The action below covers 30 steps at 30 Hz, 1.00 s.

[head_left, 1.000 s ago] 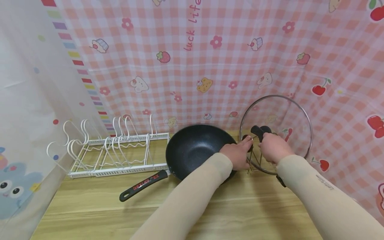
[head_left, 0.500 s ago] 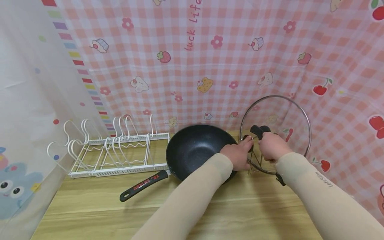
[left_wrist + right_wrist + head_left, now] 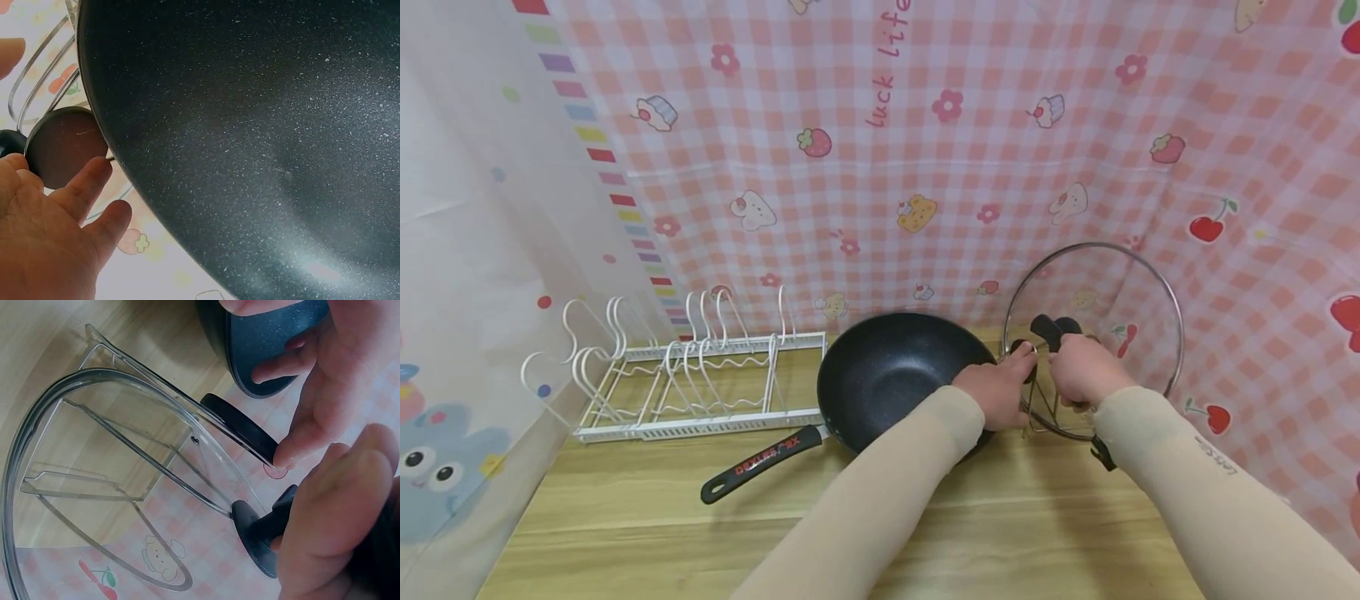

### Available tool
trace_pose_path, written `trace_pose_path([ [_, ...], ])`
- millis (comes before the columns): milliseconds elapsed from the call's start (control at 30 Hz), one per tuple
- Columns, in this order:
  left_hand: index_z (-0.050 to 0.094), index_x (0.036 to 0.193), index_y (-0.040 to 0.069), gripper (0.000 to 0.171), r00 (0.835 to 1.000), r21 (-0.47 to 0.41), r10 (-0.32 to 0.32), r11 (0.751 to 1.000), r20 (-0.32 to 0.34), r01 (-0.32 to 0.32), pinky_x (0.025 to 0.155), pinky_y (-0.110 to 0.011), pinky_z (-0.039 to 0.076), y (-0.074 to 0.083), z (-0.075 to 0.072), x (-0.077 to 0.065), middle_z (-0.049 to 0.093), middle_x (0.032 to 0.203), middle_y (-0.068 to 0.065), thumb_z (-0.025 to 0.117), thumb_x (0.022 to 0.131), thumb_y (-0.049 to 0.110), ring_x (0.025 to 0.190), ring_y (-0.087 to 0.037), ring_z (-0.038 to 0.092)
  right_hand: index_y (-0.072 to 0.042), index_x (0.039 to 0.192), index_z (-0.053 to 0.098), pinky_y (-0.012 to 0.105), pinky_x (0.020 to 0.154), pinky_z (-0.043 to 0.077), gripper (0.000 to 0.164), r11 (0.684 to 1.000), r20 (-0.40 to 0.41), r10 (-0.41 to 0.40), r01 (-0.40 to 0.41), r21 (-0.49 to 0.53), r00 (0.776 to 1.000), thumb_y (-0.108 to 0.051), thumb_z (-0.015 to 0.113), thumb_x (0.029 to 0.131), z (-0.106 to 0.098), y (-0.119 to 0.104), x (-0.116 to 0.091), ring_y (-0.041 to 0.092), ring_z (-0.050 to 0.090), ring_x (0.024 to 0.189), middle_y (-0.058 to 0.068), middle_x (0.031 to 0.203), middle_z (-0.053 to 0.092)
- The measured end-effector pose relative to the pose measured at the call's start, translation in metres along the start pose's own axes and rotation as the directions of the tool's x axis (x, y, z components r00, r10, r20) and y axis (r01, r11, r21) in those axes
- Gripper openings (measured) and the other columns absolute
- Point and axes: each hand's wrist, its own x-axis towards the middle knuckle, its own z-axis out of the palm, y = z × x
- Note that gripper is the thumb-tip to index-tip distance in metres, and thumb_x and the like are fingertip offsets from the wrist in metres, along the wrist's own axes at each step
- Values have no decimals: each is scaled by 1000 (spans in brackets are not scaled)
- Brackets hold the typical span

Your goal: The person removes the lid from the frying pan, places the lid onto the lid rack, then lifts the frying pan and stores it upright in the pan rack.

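At the right, my right hand [image 3: 1086, 368] grips the black handle [image 3: 1047, 330] of a large clear glass lid [image 3: 14, 447] with a metal rim. The lid stands upright in a thin wire stand [image 3: 81, 495]. Just left of it, my left hand [image 3: 996, 393] reaches over the right rim of a black wok [image 3: 887, 367], fingers extended. Its fingertips touch a dark round disc [image 3: 65, 147] at the top of the stand. The wok leans back, its speckled inside facing me, and its black handle [image 3: 763, 463] points to the lower left.
A white wire dish rack [image 3: 730, 421] with several upright curved prongs stands left of the wok. Everything is on a wood-grain table [image 3: 647, 533]. A pink checked curtain [image 3: 865, 183] hangs right behind and along the right side.
The whole head view has shifted slightly. Both hands, the lid and the wok keep their places relative to each other.
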Motion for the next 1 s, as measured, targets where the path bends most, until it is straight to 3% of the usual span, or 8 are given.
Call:
trace_pose_path([
  [400,-1,147,40,95,1000,0,6,1000,0,-6,52,-23,42,0,1,1,-21,148,25,64,78,54,67,-7,56,15,123,34,32,44,49,41,999,-46,-22,21,-24,999,-19,32,99,3,2,2,18,57,43,8,55,62],
  [767,-4,147,39,97,999,-5,32,999,27,-32,49,-23,42,-4,3,6,-22,148,25,64,78,54,58,-8,55,14,118,35,32,43,49,37,999,-14,-33,33,-12,999,-16,29,98,2,1,2,17,56,42,9,54,62],
  [867,-2,147,38,97,999,5,42,999,25,-43,52,-23,43,-5,3,7,-18,151,22,64,78,55,67,-7,59,15,122,33,33,44,50,38,998,2,-41,41,41,999,-14,31,97,1,1,0,17,56,43,11,56,63],
  [1000,-1,148,37,96,999,24,48,999,21,-49,61,-21,46,-5,3,7,-15,153,19,63,78,56,104,-5,59,15,132,25,35,48,51,46,996,13,-43,42,81,999,-13,33,97,0,2,-1,18,57,45,10,55,62],
])
